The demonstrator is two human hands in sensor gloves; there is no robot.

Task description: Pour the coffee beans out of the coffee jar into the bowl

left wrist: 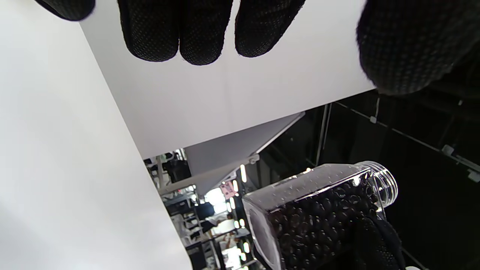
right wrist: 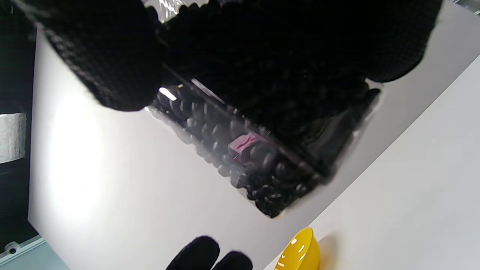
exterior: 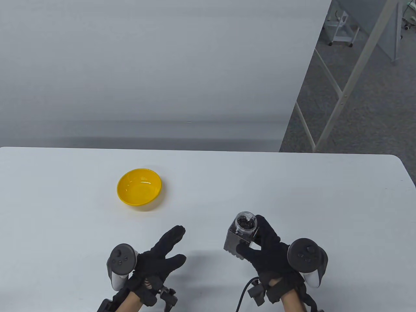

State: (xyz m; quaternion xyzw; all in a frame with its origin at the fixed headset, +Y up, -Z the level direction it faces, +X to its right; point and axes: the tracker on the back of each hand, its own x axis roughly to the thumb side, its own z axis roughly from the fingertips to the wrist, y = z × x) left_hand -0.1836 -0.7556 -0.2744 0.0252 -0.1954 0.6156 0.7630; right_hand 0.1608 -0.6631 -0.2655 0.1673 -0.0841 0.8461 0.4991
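The right hand (exterior: 266, 250) grips the open coffee jar (exterior: 241, 234) of beans above the bench (exterior: 325, 201), the left hand (exterior: 161, 256) beside it spread and holding nothing, the yellow bowl (exterior: 139, 187) well apart to the left.

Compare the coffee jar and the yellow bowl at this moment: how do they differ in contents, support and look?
The coffee jar is packed with dark beans; the bowl shows none inside. The jar is gripped by the right hand, while the bowl sits untouched on the table, farther from the person and to the left. The jar is clear and tall with a narrow threaded mouth; the bowl is opaque yellow, wide and shallow. Both are open-topped.
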